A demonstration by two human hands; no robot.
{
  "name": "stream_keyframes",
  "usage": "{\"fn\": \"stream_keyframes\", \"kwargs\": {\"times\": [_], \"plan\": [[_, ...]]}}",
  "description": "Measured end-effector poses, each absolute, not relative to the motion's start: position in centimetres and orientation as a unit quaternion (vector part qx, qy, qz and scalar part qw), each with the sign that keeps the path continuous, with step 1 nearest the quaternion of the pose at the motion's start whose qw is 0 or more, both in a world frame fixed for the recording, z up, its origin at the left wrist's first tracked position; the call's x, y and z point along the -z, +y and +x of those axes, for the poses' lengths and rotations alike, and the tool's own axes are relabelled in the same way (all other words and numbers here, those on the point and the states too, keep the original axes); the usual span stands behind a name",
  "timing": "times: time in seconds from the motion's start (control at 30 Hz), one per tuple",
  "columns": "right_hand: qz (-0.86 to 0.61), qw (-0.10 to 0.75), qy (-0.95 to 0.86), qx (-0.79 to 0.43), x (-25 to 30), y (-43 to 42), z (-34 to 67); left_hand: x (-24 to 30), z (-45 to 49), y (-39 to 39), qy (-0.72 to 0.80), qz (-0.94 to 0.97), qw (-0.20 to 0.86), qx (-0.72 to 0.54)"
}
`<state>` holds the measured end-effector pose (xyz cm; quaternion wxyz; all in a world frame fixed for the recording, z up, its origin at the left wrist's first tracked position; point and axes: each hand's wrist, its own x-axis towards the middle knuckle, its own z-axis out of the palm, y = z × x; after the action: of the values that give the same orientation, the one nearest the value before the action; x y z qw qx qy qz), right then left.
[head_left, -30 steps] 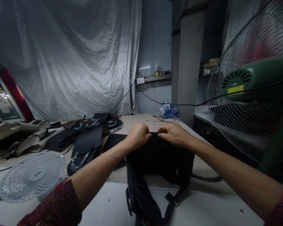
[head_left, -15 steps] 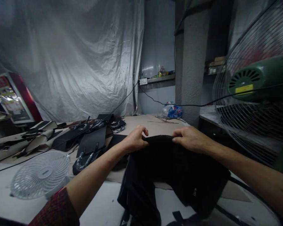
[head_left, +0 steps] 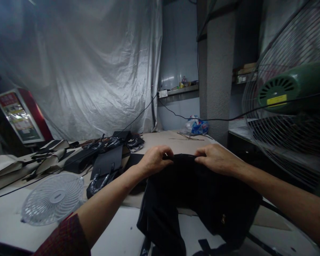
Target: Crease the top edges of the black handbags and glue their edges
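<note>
A black bag [head_left: 229, 202] stands in front of me on the white table, its dark inside facing me and a small gold-coloured mark low on its right part. With thumb and fingers, my left hand [head_left: 157, 160] pinches the far upper edge. A short way to the right, my right hand [head_left: 216, 158] grips the same edge. Both hands are closed on it, and a stretch of black rim shows between them. Straps trail from the bag's lower right side and front. The bag's far side is hidden from me.
Several black bags [head_left: 106, 160] with wrapped handles lie behind my left arm, and beige pieces [head_left: 5, 167] are farther left. A small white fan [head_left: 54, 199] is at the left. A large green fan [head_left: 288, 89] stands close on the right. A black cable [head_left: 181, 116] crosses behind.
My left hand has slid right along the bag's edge, closer to my right hand, and its fingers have closed on it. The whole view has shifted slightly.
</note>
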<state>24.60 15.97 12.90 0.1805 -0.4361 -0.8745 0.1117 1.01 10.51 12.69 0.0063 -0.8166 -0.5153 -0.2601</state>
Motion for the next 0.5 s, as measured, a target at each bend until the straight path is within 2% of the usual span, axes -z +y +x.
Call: {"fn": "stream_keyframes", "kwargs": {"times": [0.5], "plan": [[-0.435, 0.196, -0.871, -0.116, -12.5, 16.2, 25.0, -13.4, 2.2, 10.4, -0.538, -0.807, 0.018, 0.243]]}}
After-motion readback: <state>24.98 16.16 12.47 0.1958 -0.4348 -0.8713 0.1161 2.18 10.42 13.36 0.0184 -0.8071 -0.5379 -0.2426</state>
